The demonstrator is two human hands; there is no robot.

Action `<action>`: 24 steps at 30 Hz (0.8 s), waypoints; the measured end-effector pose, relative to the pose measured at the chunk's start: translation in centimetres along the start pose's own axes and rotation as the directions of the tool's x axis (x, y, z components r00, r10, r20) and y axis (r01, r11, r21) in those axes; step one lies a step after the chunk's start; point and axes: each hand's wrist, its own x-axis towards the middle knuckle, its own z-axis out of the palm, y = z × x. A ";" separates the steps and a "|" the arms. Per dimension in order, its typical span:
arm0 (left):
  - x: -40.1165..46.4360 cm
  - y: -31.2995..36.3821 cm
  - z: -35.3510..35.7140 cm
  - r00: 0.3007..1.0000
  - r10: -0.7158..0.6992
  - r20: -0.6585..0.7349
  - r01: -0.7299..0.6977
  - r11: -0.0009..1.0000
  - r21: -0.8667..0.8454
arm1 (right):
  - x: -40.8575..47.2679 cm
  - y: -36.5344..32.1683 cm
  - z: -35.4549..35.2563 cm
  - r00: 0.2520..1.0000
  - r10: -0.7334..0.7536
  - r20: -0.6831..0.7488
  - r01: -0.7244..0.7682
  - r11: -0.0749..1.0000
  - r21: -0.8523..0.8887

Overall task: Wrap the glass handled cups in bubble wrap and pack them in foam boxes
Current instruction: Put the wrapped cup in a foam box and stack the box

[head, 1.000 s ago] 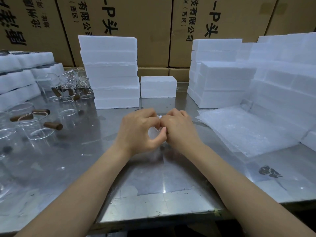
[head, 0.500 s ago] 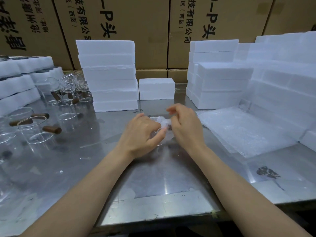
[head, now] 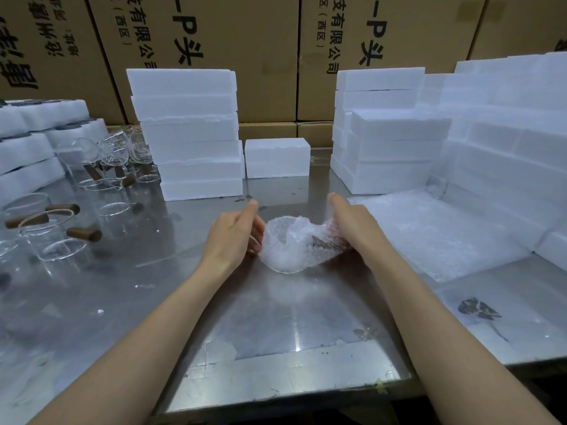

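Two hands are seen at the middle of the steel surface (head: 276, 338), and between them a bubble-wrapped cup (head: 294, 246) is cradled on its side. The left hand (head: 236, 234) is laid against the wrapped mouth end with fingers nearly straight; the right hand (head: 352, 222) is pressed flat along the handle end, fingers extended. Nothing is gripped tightly. Just right, a sheet pile of bubble wrap (head: 429, 231) is spread. To the left, bare glass cups (head: 58, 228) with wooden handles are gathered. Further back, foam boxes (head: 187, 133) are stacked left and right, and cardboard cartons (head: 245, 41) are ranged behind.
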 end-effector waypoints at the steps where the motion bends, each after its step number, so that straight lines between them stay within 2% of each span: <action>1: 0.1 -0.1 0.1 1.000 -0.014 0.010 0.014 1.000 -0.018 | 0.3 0.1 -0.2 1.000 0.020 0.015 -0.021 0.999 0.042; 5: 1.4 -0.8 0.2 0.989 -0.114 -0.089 0.103 0.988 -0.116 | 1.5 1.0 -0.2 0.996 0.085 0.022 -0.087 0.947 0.309; 7: 2.8 -1.5 0.5 0.986 -0.117 -0.121 0.113 0.993 -0.038 | 2.7 1.3 0.2 0.997 0.082 0.005 -0.078 0.927 0.368; 10: 5.5 -2.5 1.5 0.993 -0.099 -0.066 0.107 0.987 0.124 | 4.8 1.1 1.4 0.998 0.050 -0.029 -0.034 0.908 0.418; 14: 9.0 -3.0 3.6 0.993 -0.115 -0.022 0.117 0.972 0.203 | 7.9 0.9 3.1 0.998 -0.017 -0.064 0.040 0.928 0.370; 19: 13.5 -3.1 5.6 0.987 -0.126 -0.103 0.151 0.948 0.281 | 12.1 0.1 4.8 0.991 -0.081 -0.111 0.105 0.969 0.224; 24: 17.5 -3.5 6.9 0.979 -0.136 -0.153 0.181 0.922 0.342 | 16.5 -0.5 6.1 0.991 -0.067 -0.116 0.093 0.967 0.237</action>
